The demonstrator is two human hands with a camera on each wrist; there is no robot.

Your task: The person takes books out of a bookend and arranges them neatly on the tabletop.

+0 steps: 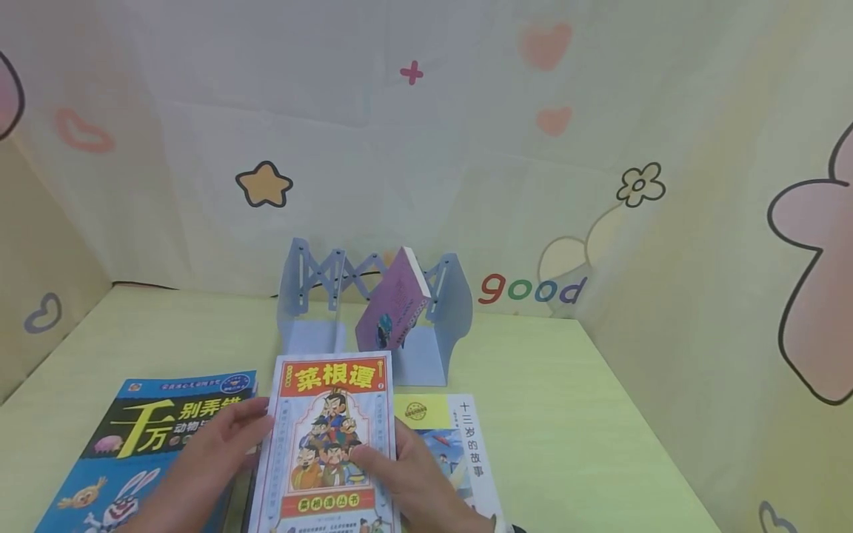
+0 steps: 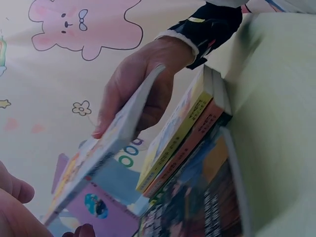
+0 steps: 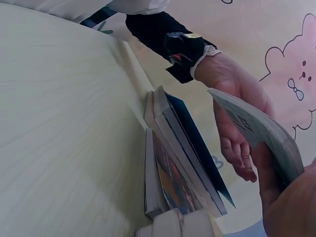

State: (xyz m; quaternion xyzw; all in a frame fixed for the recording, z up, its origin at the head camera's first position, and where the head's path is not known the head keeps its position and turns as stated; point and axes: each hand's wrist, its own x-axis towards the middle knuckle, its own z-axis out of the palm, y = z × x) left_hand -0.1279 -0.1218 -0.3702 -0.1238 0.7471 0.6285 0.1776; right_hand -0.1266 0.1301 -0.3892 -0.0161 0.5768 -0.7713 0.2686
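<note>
My right hand (image 1: 429,481) holds a comic-style paperback book (image 1: 333,426) with a red title banner, thumb on the front cover and fingers behind it. The book is raised off the table and tilted, as the left wrist view shows. My left hand (image 1: 216,448) is beside the book's left edge, its fingers loosely bent. In the right wrist view the left hand's fingers (image 3: 237,153) hang apart from the held book (image 3: 266,133). Behind it, a purple book (image 1: 393,303) leans in a light-blue expandable book rack (image 1: 456,303).
On the left lies a blue book (image 1: 113,474) with cartoon animals, on top of a stack. A yellow-and-white book (image 1: 476,459) tops another stack on the right. Beneath the held book lies a dark-covered book (image 2: 217,197). A patterned curtain (image 1: 426,133) hangs behind the table (image 1: 566,414).
</note>
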